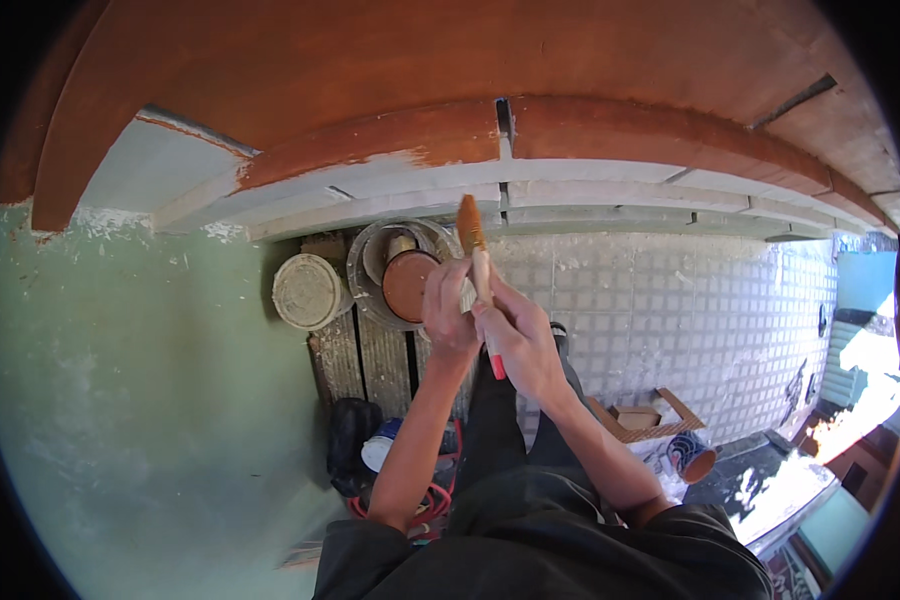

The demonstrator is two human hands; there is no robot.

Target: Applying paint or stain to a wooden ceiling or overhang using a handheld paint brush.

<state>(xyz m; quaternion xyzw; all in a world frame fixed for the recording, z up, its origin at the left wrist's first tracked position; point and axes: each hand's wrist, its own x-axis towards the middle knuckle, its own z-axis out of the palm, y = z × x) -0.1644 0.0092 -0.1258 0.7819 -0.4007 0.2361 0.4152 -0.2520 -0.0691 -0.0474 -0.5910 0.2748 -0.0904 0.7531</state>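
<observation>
Through the head feed I see right fingers (pixel 511 300) closed around a paintbrush (pixel 482 270), its bristles (pixel 471 222) ahead of them below a brown-painted board (pixel 440 135), left fingers (pixel 436 292) curled beside it, though whether gripping, I can't tell.

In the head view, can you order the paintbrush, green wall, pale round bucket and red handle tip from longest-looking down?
1. Green wall
2. Paintbrush
3. Pale round bucket
4. Red handle tip

Nearness may exaggerate the paintbrush.

Black short-sleeved shirt (pixel 540 545), black trousers (pixel 497 430)
</observation>
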